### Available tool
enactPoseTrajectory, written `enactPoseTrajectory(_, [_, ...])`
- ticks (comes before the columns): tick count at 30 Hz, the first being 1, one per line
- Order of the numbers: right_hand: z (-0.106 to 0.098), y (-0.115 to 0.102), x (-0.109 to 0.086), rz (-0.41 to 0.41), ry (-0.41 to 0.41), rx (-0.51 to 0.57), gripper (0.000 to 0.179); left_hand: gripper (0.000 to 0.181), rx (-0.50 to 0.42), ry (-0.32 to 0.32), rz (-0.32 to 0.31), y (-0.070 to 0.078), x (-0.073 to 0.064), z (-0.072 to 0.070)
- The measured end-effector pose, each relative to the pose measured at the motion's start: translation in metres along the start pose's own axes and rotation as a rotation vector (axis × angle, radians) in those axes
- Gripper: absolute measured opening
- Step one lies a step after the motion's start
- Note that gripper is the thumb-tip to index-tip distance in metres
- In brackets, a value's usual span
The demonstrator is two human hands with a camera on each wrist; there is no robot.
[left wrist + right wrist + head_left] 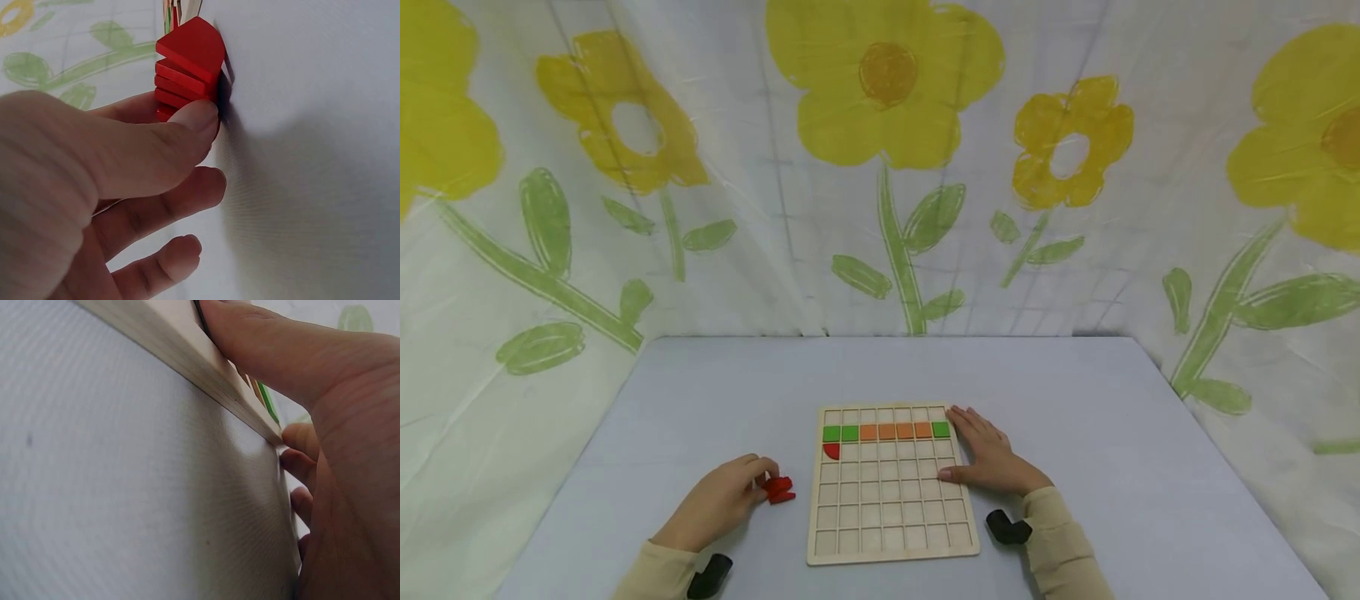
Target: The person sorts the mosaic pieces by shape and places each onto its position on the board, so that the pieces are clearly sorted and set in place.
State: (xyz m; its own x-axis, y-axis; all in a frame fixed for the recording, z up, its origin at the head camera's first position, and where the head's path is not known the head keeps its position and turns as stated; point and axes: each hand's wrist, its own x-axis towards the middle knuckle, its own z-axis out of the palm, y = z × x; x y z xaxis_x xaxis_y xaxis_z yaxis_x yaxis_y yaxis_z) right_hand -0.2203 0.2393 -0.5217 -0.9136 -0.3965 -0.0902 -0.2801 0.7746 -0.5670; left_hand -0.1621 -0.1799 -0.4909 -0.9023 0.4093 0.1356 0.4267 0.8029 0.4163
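A wooden grid board [891, 496] lies flat on the table. Its second row holds green tiles [840, 433] at both ends and orange tiles [895, 431] between them. Under the leftmost green one sits a red quarter-circle piece [832, 451]. Left of the board, my left hand [722, 498] pinches several red quarter-circle pieces [190, 53] between thumb and forefinger, just at the tabletop. My right hand [996, 462] rests along the board's right edge, fingers extended, with its thumb [275, 347] on top of the board and the fingertips by the upper right corner.
The pale table [1060, 392] reaches back to a hanging cloth [722, 167] printed with yellow flowers. A black wrist device [708, 577] is near the left sleeve, and another black device [1007, 527] is near the right sleeve.
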Motion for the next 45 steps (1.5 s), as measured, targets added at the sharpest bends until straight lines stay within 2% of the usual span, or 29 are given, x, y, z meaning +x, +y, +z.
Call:
enactPoseTrajectory(4, [0.000,-0.001,0.000,0.000,0.001,0.005,0.102,0.028,-0.001,0.009,-0.021,0.000,0.000,-0.001])
enactPoseTrajectory(11, [-0.002,-0.002,-0.001,0.006,-0.003,0.012,0.102,0.025,0.025,0.001,-0.150,0.001,0.000,-0.008])
enactPoseTrajectory(14, [-0.002,-0.002,-0.001,0.003,-0.002,0.021,0.102,0.025,0.045,0.022,-0.157,0.000,0.000,-0.013])
enactPoseTrajectory(20, [-0.001,0.000,-0.001,-0.004,0.004,-0.004,0.102,0.024,0.039,0.130,-0.068,0.002,0.007,-0.016])
enactPoseTrajectory(24, [-0.001,0.000,-0.002,0.005,0.011,-0.003,0.102,0.021,-0.012,0.162,-0.007,0.011,0.024,-0.012])
enactPoseTrajectory(28, [0.000,0.000,-0.002,0.007,0.011,0.006,0.101,0.019,-0.050,0.119,0.033,0.021,0.047,-0.005])
enactPoseTrajectory(33, [0.002,0.000,-0.001,-0.001,0.007,-0.001,0.102,0.018,-0.089,0.058,0.123,0.035,0.071,0.007])
enactPoseTrajectory(35, [0.002,0.000,-0.002,-0.004,0.012,-0.006,0.102,0.017,-0.103,0.033,0.134,0.039,0.079,0.013])
enactPoseTrajectory(39, [0.002,0.001,-0.002,-0.008,0.018,0.001,0.102,0.013,-0.089,-0.022,0.134,0.045,0.091,0.025])
enactPoseTrajectory(45, [0.000,0.002,-0.002,-0.015,0.023,0.007,0.102,0.012,-0.080,-0.054,0.165,0.046,0.098,0.036])
